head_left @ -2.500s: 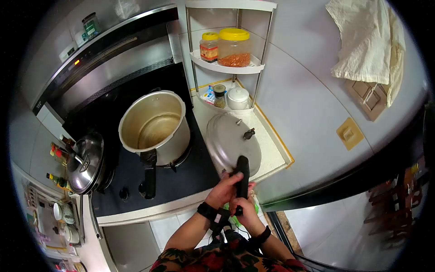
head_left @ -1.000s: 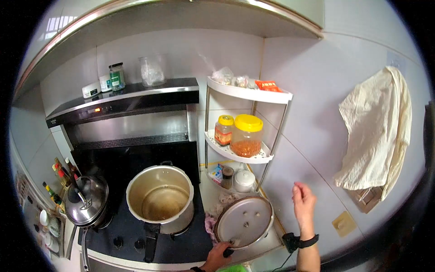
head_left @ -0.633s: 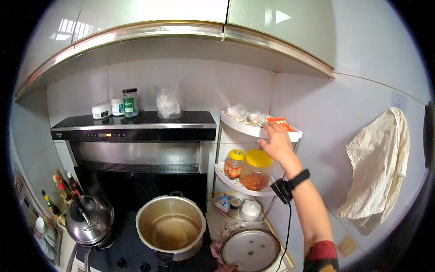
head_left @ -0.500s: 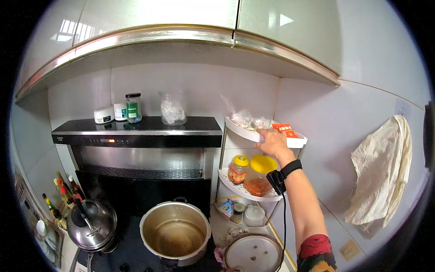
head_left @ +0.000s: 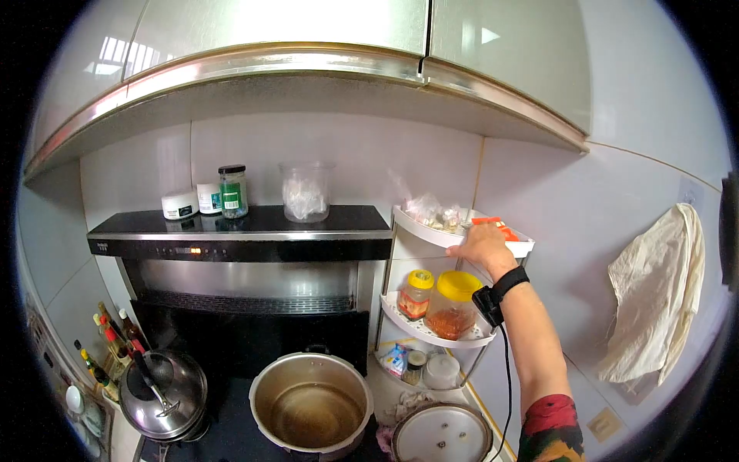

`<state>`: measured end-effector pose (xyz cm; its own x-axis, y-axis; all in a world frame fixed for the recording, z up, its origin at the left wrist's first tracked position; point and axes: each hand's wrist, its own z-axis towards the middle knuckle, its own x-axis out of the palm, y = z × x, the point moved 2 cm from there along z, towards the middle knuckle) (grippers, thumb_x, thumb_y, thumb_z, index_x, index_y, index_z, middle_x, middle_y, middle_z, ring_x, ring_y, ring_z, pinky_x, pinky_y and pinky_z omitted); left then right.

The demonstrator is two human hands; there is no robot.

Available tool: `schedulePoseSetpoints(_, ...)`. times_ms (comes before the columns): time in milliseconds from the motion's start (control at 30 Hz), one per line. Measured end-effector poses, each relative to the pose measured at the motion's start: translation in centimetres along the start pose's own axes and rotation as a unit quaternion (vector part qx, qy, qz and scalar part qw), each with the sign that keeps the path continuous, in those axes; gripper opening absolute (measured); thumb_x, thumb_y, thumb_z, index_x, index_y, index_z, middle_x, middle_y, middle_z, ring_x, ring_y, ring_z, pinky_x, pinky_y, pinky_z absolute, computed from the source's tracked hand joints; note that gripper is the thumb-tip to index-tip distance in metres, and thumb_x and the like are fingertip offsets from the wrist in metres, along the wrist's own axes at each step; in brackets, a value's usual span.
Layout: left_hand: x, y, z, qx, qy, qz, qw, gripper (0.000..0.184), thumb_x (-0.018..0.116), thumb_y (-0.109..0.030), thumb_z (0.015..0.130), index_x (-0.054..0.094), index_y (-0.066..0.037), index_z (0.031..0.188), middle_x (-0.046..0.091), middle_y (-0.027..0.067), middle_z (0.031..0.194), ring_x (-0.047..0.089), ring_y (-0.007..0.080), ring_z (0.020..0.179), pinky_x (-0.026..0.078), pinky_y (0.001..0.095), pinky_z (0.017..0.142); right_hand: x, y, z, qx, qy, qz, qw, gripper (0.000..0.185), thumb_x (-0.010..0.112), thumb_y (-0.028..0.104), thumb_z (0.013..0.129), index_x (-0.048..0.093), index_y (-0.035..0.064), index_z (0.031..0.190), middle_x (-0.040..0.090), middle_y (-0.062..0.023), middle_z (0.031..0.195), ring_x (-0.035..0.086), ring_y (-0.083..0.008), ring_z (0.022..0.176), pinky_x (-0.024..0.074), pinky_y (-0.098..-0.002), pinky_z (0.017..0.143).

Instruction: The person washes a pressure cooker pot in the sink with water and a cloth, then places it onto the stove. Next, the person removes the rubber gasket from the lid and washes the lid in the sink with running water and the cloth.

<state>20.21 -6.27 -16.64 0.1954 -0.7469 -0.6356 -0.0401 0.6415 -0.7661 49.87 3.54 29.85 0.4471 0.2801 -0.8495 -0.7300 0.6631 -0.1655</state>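
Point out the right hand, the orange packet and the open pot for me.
Right hand (head_left: 486, 249): head view, on the back of the hand.
Orange packet (head_left: 507, 232): head view, on the part showing past the hand.
Open pot (head_left: 311, 369): head view, on its inner wall.

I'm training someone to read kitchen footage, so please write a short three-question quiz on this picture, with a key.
1. Which shelf of the corner rack is the right hand at?
2. True or false: the large silver pot is covered.
3. Fill in: Both jars on the middle shelf have ____ caps.

Key:
1. The top shelf, by the orange packet; whether it grips anything cannot be told.
2. False: the large silver pot is open, and a round lid lies apart from it, to the right in the picture.
3. Yellow.
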Motion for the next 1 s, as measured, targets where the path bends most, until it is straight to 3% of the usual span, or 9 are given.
schedulePoseSetpoints(267, -0.9, -1.4, -0.1, 0.024, 0.007, -0.076, 0.997, 0.044, 0.047, -0.022, 0.088, 0.033, -0.007, 0.128, 0.026, 0.0087, 0.135, 0.035, 0.0309, 0.115, 0.034, 0.0465, 0.094, -0.2, -3.1, 1.4, -0.004, 0.054, 0.183, 0.982, 0.047, 0.059, 0.038, 0.066, 0.062, -0.0039, 0.087, 0.059, -0.0237, 0.090, 0.057, -0.0338, 0.085, 0.0445, -0.0363, 0.076)
schedulePoseSetpoints(333, 1.7, 0.9, 0.2, 0.183, -0.230, 0.502, 0.813, 0.045, 0.046, -0.021, 0.088, 0.031, -0.008, 0.129, 0.022, 0.0080, 0.136, 0.034, 0.0313, 0.117, 0.034, 0.0468, 0.094, 0.2, -3.6, 2.5, 0.053, 0.056, 0.226, 0.971, 0.041, 0.057, 0.030, 0.068, 0.061, -0.0041, 0.089, 0.058, -0.0241, 0.094, 0.057, -0.0354, 0.089, 0.0437, -0.0374, 0.079)
schedulePoseSetpoints(467, 0.5, -0.6, -0.1, 0.177, -0.244, 0.592, 0.748, 0.045, 0.045, -0.016, 0.088, 0.030, -0.009, 0.129, 0.022, 0.0082, 0.137, 0.030, 0.0313, 0.119, 0.033, 0.0470, 0.095, 0.4, -2.3, 2.9, 0.076, 0.064, 0.174, 0.980, 0.034, 0.051, 0.022, 0.070, 0.061, -0.0030, 0.091, 0.056, -0.0246, 0.101, 0.055, -0.0363, 0.094, 0.0430, -0.0376, 0.082)
schedulePoseSetpoints(500, -2.8, -3.7, -0.3, 0.066, -0.094, 0.314, 0.943, 0.044, 0.044, -0.012, 0.087, 0.031, -0.009, 0.129, 0.021, 0.0080, 0.137, 0.029, 0.0318, 0.120, 0.033, 0.0474, 0.095, 0.1, -1.6, 2.9, 0.089, 0.055, 0.133, 0.986, 0.032, 0.052, 0.019, 0.070, 0.061, -0.0030, 0.091, 0.055, -0.0247, 0.101, 0.054, -0.0361, 0.094, 0.0433, -0.0370, 0.082)
schedulePoseSetpoints(533, -4.2, -5.1, -0.4, -0.056, 0.069, -0.013, 0.996, 0.044, 0.043, -0.008, 0.087, 0.031, -0.009, 0.129, 0.020, 0.0078, 0.137, 0.027, 0.0322, 0.121, 0.033, 0.0478, 0.096, 0.7, -1.6, 3.5, 0.088, 0.050, 0.136, 0.986, 0.032, 0.052, 0.019, 0.070, 0.061, -0.0030, 0.091, 0.055, -0.0247, 0.101, 0.054, -0.0361, 0.094, 0.0433, -0.0370, 0.082)
schedulePoseSetpoints(667, -1.8, -2.5, -0.5, -0.077, 0.038, -0.094, 0.992, 0.044, 0.041, -0.003, 0.085, 0.032, -0.010, 0.128, 0.020, 0.0086, 0.137, 0.027, 0.0335, 0.120, 0.032, 0.0483, 0.095, 2.0, -2.7, 5.2, 0.107, 0.009, 0.129, 0.986, 0.027, 0.056, 0.014, 0.067, 0.062, -0.0018, 0.087, 0.059, -0.0212, 0.092, 0.057, -0.0324, 0.088, 0.0464, -0.0337, 0.075)
schedulePoseSetpoints(733, 1.4, 1.2, 0.0, 0.065, -0.072, 0.045, 0.994, 0.045, 0.042, -0.004, 0.085, 0.032, -0.010, 0.128, 0.018, 0.0088, 0.137, 0.029, 0.0340, 0.119, 0.034, 0.0482, 0.093, 1.6, -3.0, 4.5, 0.104, -0.012, 0.134, 0.985, 0.025, 0.056, 0.010, 0.067, 0.062, -0.0017, 0.089, 0.062, -0.0196, 0.088, 0.060, -0.0298, 0.083, 0.0477, -0.0325, 0.072)
schedulePoseSetpoints(833, -0.6, -0.9, -0.4, 0.013, -0.003, 0.029, 0.999, 0.044, 0.043, -0.007, 0.086, 0.032, -0.010, 0.129, 0.016, 0.0102, 0.138, 0.031, 0.0318, 0.117, 0.037, 0.0454, 0.090, 1.0, -4.0, 2.2, 0.135, -0.086, 0.646, 0.747, 0.016, 0.051, 0.005, 0.075, 0.058, 0.0033, 0.089, 0.057, -0.0040, 0.070, 0.055, -0.0092, 0.063, 0.0435, -0.0198, 0.054)
schedulePoseSetpoints(1000, -2.8, -3.5, -0.5, -0.120, 0.055, -0.063, 0.989, 0.052, 0.047, -0.004, 0.084, 0.028, -0.016, 0.132, 0.009, 0.0116, 0.141, 0.035, 0.0313, 0.114, 0.041, 0.0380, 0.084, -0.3, -3.9, -2.7, 0.069, -0.099, 0.671, 0.731, 0.019, 0.046, 0.004, 0.077, 0.058, 0.0049, 0.093, 0.057, -0.0005, 0.074, 0.051, -0.0074, 0.062, 0.0416, -0.0204, 0.055)
